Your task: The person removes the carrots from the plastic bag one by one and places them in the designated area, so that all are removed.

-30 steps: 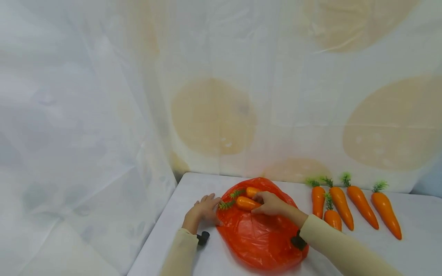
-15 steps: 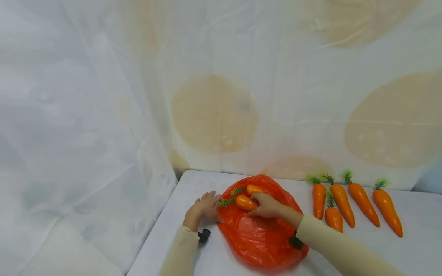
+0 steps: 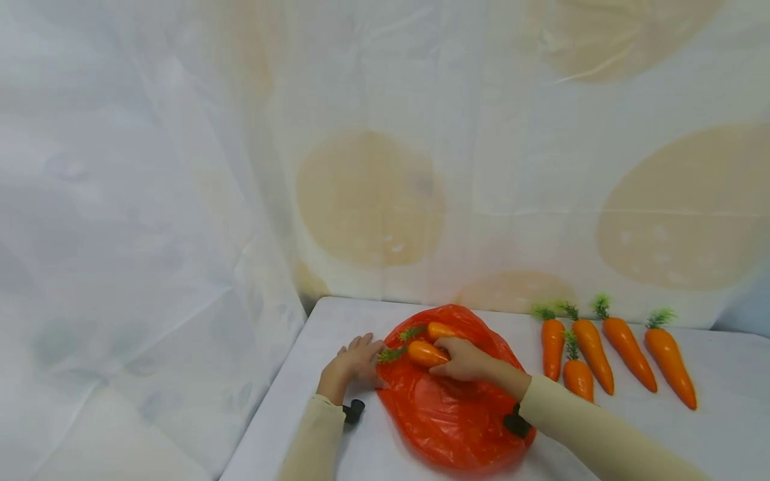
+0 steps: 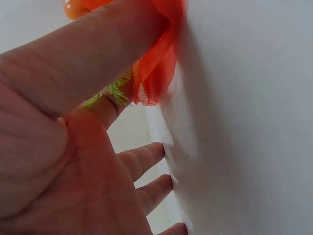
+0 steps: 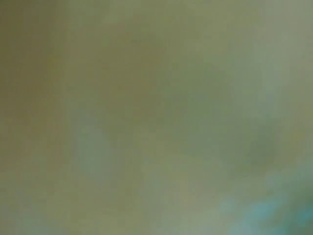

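Observation:
A red plastic bag (image 3: 448, 427) lies spread on the white table. Two toy carrots with green tops are at its far left part, the nearer carrot (image 3: 424, 354) in front of the farther carrot (image 3: 442, 330). My right hand (image 3: 466, 361) grips the nearer carrot by its body, thumb on the near side. At the bag's left edge is my left hand (image 3: 356, 361). In the left wrist view, its thumb (image 4: 98, 49) and index finger pinch the red film (image 4: 156, 78), while the other fingers spread with their tips on the table. The right wrist view is only a blur.
Several more toy carrots lie to the right of the bag, among them a short carrot (image 3: 579, 381) nearest my right sleeve and a long carrot (image 3: 670, 367) farthest right. A patterned white sheet (image 3: 511, 167) hangs behind the table (image 3: 349, 310) and along its left side.
My right hand has shifted slightly left with the nearer carrot. The left hand keeps its place at the bag's edge, and the carrots on the right stay put.

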